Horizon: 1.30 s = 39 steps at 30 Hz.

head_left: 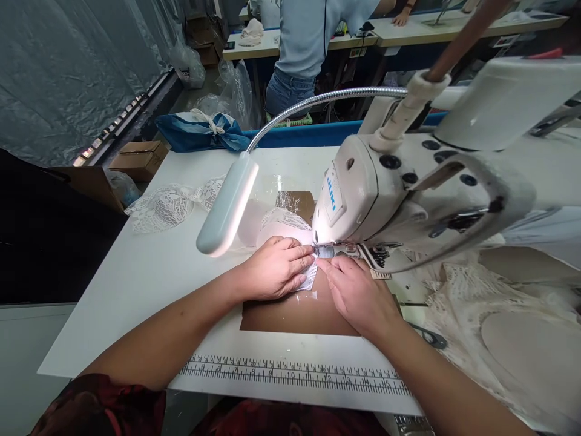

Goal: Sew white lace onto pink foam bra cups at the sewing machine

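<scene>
A white lace bra cup piece point(284, 223) lies under the needle area of the white sewing machine point(358, 181). My left hand point(278, 266) rests flat on this piece, fingers stretched toward the presser foot point(324, 251). On the other side of the foot, my right hand point(354, 290) has its fingers bent together, with the index fingertip at the fabric's edge. The thumb side seems to pinch that edge, though the contact is partly hidden. Beneath both hands is a brown sheet point(295, 318) on the white table point(190, 290).
A lamp point(229, 206) on a bendable metal neck hangs left of the machine head. White lace pieces point(166, 207) lie at the table's left; more lace garments point(490, 321) are heaped at right. A printed ruler point(290, 372) runs along the front edge. A person point(302, 48) is beyond the table.
</scene>
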### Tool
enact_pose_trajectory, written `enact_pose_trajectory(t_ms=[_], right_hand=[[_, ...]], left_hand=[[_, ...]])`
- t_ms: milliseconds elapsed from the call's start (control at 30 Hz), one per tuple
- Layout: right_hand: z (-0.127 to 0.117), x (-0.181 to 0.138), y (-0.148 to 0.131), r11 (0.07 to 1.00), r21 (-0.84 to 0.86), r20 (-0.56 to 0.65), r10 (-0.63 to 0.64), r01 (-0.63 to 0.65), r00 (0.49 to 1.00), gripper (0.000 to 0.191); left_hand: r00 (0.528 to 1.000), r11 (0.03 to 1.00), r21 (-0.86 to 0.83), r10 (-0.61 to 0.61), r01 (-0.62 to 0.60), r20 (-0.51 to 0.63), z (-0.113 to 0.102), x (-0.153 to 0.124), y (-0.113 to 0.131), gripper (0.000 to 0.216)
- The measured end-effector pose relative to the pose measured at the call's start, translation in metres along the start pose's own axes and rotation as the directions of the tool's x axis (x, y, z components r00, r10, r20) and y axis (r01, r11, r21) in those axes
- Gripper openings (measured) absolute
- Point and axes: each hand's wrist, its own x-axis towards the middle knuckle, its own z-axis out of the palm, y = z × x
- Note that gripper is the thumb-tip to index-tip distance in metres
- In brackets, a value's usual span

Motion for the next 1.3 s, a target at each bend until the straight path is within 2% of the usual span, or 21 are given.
enact_pose_trajectory(t_ms=[133, 333, 500, 1000, 1300], right_hand=[[-0.001, -0.001, 0.003, 1.0, 0.018, 0.013, -0.011, 0.011, 1.0, 0.042], [0.001, -0.01, 0.012, 0.96, 0.189, 0.031, -0.215, 0.205, 0.976, 0.039], [0.001, -0.013, 0.014, 0.927, 0.246, 0.03, -0.301, 0.285, 0.953, 0.038], [-0.003, -0.014, 0.011, 0.903, 0.303, 0.034, -0.33, 0.305, 0.943, 0.034], [-0.003, -0.014, 0.01, 0.901, 0.302, 0.021, -0.333, 0.311, 0.943, 0.035]], left_hand=[[1.0, 1.0, -0.002, -0.003, 0.003, -0.023, 0.002, -0.002, 0.0, 0.041], [0.997, 0.995, -0.069, 0.063, -0.067, -0.052, 0.0, -0.007, -0.001, 0.035], [0.99, 0.988, -0.078, 0.132, -0.135, -0.046, -0.001, -0.008, 0.0, 0.03], [0.982, 0.974, -0.125, 0.184, -0.188, -0.039, -0.001, -0.008, 0.001, 0.028], [0.983, 0.979, -0.091, 0.183, -0.183, -0.003, 0.002, -0.006, 0.004, 0.028]])
